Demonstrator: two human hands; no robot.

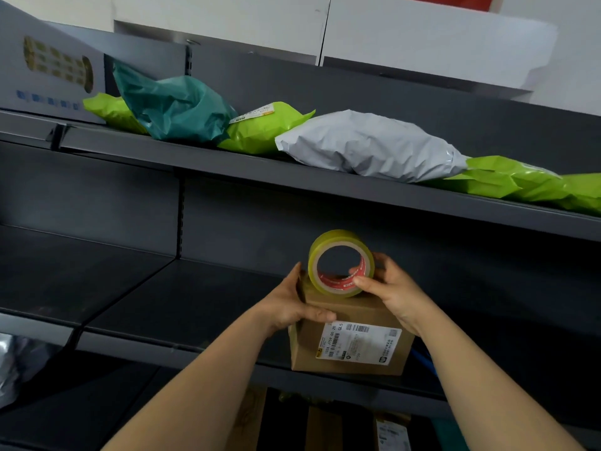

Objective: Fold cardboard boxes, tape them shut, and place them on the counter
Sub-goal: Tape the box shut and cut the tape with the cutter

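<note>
Two-handed work at the front edge of the dark shelf (195, 297). Grips the cardboard box (305, 349) by its upper left edge with the left hand (292, 304), thumb on the near face. Pinches the tape roll (328, 240) with the right hand (393, 291), thumb on the near rim, fingers into the core. Holds the roll on edge atop the box, hole toward the camera, over the top's left part. Possibly tape already down the left corner; too blurred to say. Likely calls for drawing the roll rightward along the box's long axis, parallel to the shelf edge, with the left hand bracing at the nearer corner.
</note>
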